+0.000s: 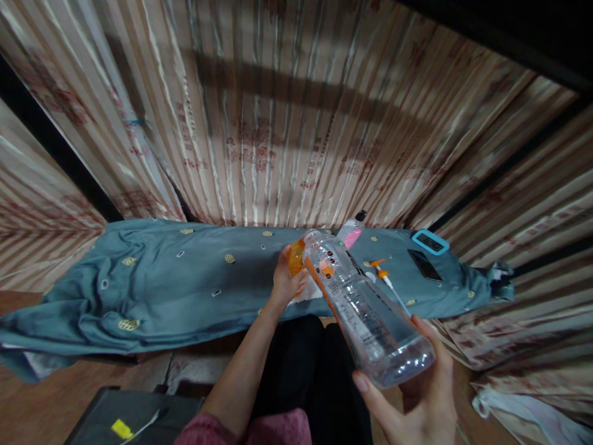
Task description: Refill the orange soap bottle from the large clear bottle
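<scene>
A large clear plastic bottle point(370, 315) with orange and dark print is tilted, its base toward me and its neck toward the left. My right hand point(421, 395) grips it round the base, thumb on one side and fingers on the other. At its mouth is a small amber bottle point(296, 258), which my left hand point(286, 281) holds with wrapped fingers. The two mouths appear to meet, though the exact contact is unclear. Beyond the clear bottle lies an orange pump head point(382, 273) with a pale tube. A white tissue point(310, 293) is partly hidden beneath my hands.
A teal pineapple-print cloth point(176, 278) covers the narrow table. On it lie a clear bottle with a pink label point(352, 235), a black phone point(424, 264) and a blue-framed digital clock point(430, 242). Patterned curtains point(259, 136) hang behind. A dark case point(134, 417) is at lower left.
</scene>
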`<state>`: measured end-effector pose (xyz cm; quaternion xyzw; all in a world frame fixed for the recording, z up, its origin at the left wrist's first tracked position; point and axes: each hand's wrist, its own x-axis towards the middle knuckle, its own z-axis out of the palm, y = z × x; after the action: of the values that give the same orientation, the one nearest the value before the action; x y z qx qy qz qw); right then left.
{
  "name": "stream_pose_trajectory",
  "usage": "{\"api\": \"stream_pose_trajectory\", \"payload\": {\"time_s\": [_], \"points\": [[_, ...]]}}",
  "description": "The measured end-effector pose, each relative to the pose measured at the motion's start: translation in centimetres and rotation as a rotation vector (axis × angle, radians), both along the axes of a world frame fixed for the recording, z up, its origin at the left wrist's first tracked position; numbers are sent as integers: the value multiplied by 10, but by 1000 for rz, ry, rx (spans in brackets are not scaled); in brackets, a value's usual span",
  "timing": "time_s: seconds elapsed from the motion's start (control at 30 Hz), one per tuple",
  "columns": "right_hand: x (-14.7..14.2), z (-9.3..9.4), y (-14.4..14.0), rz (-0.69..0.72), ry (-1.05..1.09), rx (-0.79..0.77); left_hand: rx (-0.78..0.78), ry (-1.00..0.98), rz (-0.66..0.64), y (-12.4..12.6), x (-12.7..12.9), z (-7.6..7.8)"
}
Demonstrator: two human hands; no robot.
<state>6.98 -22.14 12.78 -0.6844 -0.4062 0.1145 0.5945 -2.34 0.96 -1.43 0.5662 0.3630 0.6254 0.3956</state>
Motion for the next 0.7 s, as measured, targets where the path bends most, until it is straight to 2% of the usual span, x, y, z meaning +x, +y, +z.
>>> {"api": "stream_pose_trajectory", "payload": {"time_s": [0.2,0.4,0.7], "points": [[0,2,0,-7,-54,-6,-46,-8,2,2,0,-4],[-1,2,-1,-3,-28,-6,-39,24,-15,1,-2,0],[-2,4,0,-10,-31,-25,-26,34,-10,3,-1,-4]]}}
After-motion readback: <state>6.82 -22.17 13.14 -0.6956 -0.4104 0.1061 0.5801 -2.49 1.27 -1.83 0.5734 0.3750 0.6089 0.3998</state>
